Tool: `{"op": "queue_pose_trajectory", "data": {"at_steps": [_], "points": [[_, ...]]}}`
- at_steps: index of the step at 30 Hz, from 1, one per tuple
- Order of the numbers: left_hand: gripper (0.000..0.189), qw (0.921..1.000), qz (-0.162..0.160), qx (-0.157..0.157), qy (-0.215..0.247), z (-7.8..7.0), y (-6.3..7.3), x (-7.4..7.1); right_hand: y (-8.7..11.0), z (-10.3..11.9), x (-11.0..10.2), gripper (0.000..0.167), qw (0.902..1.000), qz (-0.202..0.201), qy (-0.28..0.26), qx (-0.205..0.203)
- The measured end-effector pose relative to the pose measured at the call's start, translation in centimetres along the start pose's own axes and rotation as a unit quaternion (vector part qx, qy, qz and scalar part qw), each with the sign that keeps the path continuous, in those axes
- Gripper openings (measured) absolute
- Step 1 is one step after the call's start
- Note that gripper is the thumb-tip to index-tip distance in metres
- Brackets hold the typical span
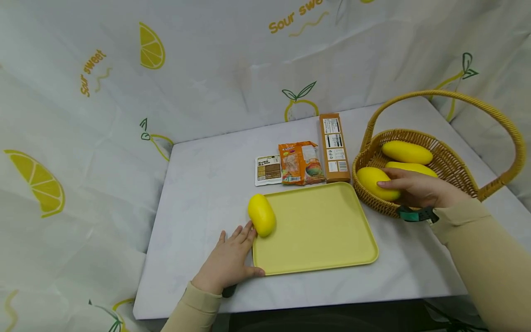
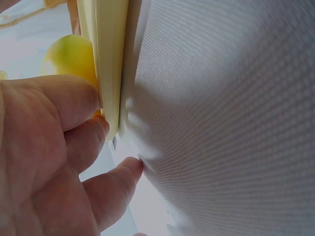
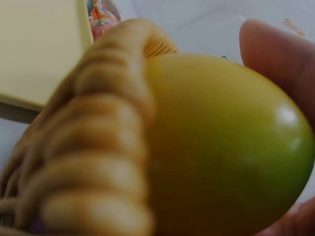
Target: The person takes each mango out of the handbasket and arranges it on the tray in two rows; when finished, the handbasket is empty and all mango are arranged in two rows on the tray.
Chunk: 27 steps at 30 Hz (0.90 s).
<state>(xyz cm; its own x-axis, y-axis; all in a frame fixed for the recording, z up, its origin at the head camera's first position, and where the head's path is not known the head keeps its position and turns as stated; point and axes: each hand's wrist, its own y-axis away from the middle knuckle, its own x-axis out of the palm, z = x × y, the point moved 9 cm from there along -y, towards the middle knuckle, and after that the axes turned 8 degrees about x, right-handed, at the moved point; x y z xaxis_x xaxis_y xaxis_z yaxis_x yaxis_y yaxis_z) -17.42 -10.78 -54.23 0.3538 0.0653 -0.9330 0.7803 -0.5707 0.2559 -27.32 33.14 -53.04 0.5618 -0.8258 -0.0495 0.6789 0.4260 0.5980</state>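
Right hand (image 1: 419,186): gripping fruit (image 1: 370,181).
Fruit: lying left of that hand, at rim of basket (image 1: 458,177), long axis slanting toward palm.
Green side (image 3: 275,157): showing in right wrist view, not head.
Left hand (image 1: 227,262): spreading wide, touching tray (image 1: 317,230).

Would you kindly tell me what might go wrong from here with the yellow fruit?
The yellow fruit in the right hand looks smooth and rounded, so it could slip from the grip.
It sits close against the rim of the basket, so lifting it might snag and tilt the basket.
Another yellow fruit lies at the edge of the tray, beside the left hand; a nudge could roll it off.
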Motion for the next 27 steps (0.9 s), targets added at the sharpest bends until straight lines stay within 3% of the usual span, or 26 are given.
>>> {"op": "queue_pose_trajectory", "data": {"at_steps": [4,6,8,10,12,16,22,27], "points": [[0.119,1.0,-0.001,-0.002,-0.002,0.0,0.0,-0.1,0.0,0.2,-0.2,0.084,0.9998,-0.003,-0.004,-0.02],[0.119,1.0,-0.001,-0.003,-0.004,0.0,0.0,-0.1,0.1,0.3,-0.4,0.075,0.9992,-0.006,-0.022,-0.033],[0.119,1.0,0.0,-0.002,-0.007,-0.1,0.0,-0.1,0.5,0.4,-0.6,0.058,0.9968,0.004,-0.056,-0.057],[0.119,1.0,0.0,-0.002,-0.008,-0.1,0.0,-0.2,1.0,0.9,-0.3,0.046,0.9876,0.044,-0.115,-0.098],[0.118,1.0,0.001,-0.001,-0.01,-0.2,0.0,-0.2,1.7,1.7,0.4,0.048,0.9672,0.109,-0.178,-0.145],[0.118,1.0,0.003,-0.002,-0.008,-0.2,0.0,-0.2,3.6,3.6,2.2,0.057,0.9127,0.222,-0.271,-0.21],[0.118,0.9999,0.006,-0.005,-0.007,-0.1,0.0,-0.2,5.0,5.3,4.2,0.056,0.8607,0.277,-0.336,-0.264],[0.118,0.9999,0.01,-0.008,-0.008,-0.1,-0.1,-0.1,5.6,6.6,6.3,0.058,0.7995,0.329,-0.392,-0.314]]}}
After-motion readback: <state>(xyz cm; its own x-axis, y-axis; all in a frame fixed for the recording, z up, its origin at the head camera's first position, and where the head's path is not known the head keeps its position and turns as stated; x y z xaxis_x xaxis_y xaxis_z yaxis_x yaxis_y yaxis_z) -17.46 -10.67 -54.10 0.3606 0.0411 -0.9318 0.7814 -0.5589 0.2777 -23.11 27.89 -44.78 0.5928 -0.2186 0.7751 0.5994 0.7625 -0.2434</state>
